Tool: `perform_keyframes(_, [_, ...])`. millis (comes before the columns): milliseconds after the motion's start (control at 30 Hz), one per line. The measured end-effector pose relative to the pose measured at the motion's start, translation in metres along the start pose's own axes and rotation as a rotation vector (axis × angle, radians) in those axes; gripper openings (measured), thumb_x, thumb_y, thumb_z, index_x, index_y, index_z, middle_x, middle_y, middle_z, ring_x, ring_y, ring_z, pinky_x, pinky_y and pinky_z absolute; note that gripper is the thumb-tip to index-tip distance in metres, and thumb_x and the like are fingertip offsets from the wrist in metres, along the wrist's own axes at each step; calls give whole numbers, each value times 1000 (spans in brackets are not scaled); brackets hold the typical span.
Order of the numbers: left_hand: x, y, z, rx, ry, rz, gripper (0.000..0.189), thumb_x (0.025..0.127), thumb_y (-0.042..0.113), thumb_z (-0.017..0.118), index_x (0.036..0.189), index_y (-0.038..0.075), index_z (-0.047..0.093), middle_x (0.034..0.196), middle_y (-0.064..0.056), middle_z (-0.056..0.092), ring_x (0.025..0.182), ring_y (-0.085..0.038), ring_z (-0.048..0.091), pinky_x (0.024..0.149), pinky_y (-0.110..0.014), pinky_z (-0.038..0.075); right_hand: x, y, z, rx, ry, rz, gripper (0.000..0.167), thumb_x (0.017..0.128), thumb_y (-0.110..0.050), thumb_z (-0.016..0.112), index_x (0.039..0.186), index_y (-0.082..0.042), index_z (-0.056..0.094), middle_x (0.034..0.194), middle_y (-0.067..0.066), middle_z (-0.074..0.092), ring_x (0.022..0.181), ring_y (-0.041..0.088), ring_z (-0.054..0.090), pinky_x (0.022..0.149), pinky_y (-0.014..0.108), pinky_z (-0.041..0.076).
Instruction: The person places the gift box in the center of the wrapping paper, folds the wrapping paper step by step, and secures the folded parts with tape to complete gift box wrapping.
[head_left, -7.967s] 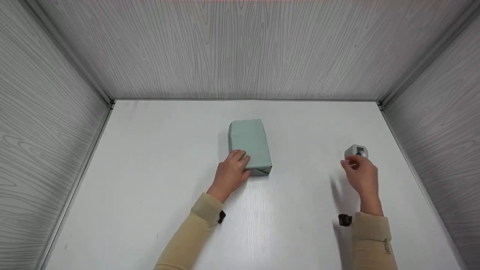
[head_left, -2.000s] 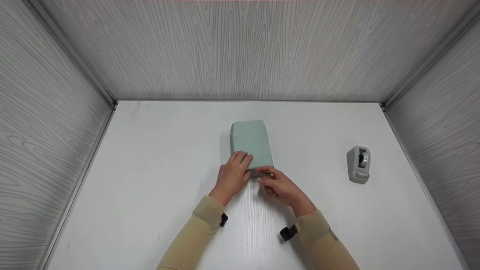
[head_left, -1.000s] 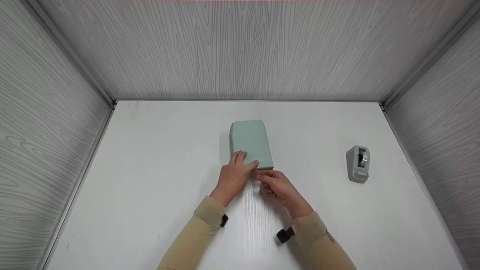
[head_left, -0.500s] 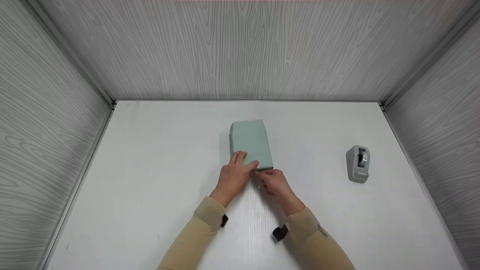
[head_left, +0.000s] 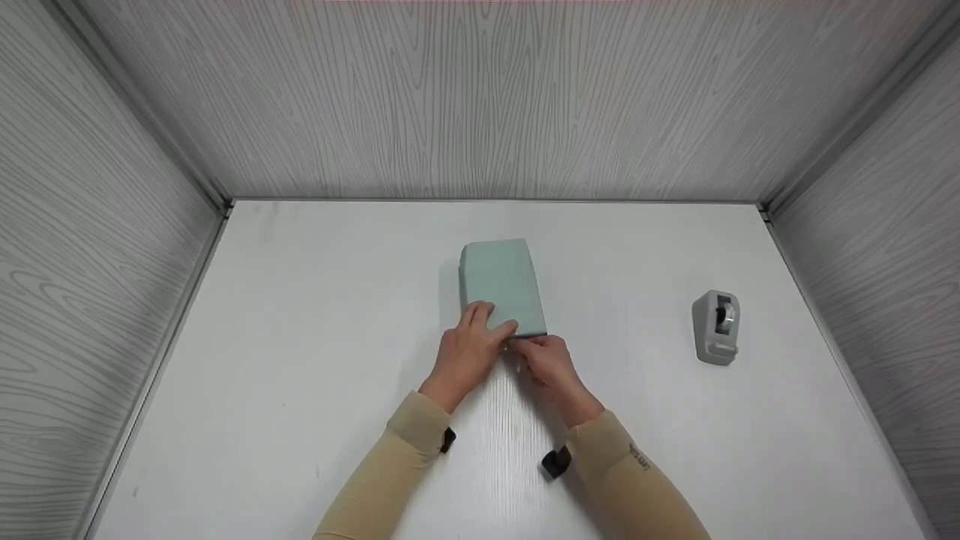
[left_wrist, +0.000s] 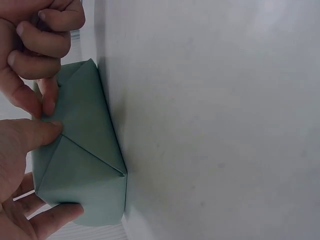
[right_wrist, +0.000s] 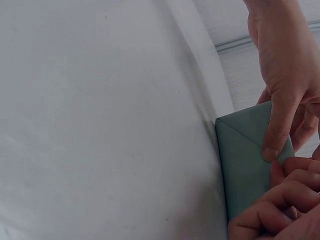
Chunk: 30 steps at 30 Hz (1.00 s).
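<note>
A box wrapped in pale green paper (head_left: pixel 501 277) lies on the white table, its folded end facing me. My left hand (head_left: pixel 465 360) grips its near left corner, fingers over the top and side. In the left wrist view, the left thumb (left_wrist: pixel 42 134) presses the folded end flap near its upper edge. Right beside that thumb, my right hand (head_left: pixel 553 371) pinches with thumb and forefinger at the flap's upper edge, other fingers curled. A small clear piece of tape seems to be between those fingertips, mostly hidden. Both hands also meet at the box in the right wrist view.
A grey tape dispenser (head_left: pixel 716 330) with a roll in it stands on the right side of the white table (head_left: pixel 300 315). Grey wood-grain panels (head_left: pixel 480 105) enclose the table at the back and both sides.
Earlier my right hand was at the tape dispenser; it then came left to the box's near end. The left thumb has shifted onto the flap's edge, and the right fingertips have moved in closer.
</note>
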<state>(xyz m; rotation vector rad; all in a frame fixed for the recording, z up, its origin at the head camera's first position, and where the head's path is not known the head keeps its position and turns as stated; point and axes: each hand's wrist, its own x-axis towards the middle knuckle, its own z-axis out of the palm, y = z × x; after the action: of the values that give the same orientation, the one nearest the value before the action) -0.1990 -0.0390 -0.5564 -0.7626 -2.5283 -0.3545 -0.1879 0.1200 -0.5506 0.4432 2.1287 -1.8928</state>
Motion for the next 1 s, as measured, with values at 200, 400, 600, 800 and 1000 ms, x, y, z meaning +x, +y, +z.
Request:
perform_keyframes(200, [-1, -1, 0, 1, 6, 2, 19, 98, 17, 61, 114, 26, 66, 121, -18, 54, 115, -31, 53, 50, -38, 53, 0, -1, 3, -19, 21, -13, 41, 85, -19, 69, 54, -14, 43, 48, -4, 36, 41, 8, 27, 42, 27, 26])
perform_keyframes(400, [-2, -1, 1, 16, 6, 5, 21, 97, 15, 63, 115, 26, 65, 121, -18, 54, 115, -31, 54, 50, -38, 54, 1, 2, 6, -11, 3, -12, 39, 89, -22, 68, 59, -14, 44, 52, -4, 36, 45, 8, 31, 45, 26, 30])
perform_keyframes(600, [-1, 0, 0, 16, -17, -10, 24, 96, 14, 64, 116, 27, 66, 123, -19, 53, 115, -31, 54, 53, -39, 54, 2, 3, 7, -19, 5, -7, 34, 89, -21, 68, 63, -13, 47, 54, -5, 36, 47, 8, 32, 47, 26, 31])
perform_keyframes(800, [-1, -1, 1, 7, -26, -15, 25, 96, 13, 63, 117, 28, 66, 124, -18, 54, 117, -31, 53, 54, -39, 54, 3, 2, 7, -62, 26, 9, 36, 87, -22, 69, 60, -12, 48, 53, -4, 38, 47, 9, 34, 46, 26, 31])
perform_keyframes(1000, [-1, -1, 1, -8, -11, -13, 24, 97, 14, 63, 115, 27, 67, 124, -18, 54, 117, -32, 53, 53, -40, 54, 3, 1, 7, -94, 33, 11, 33, 88, -20, 68, 62, -6, 52, 53, -2, 43, 48, 10, 38, 46, 26, 33])
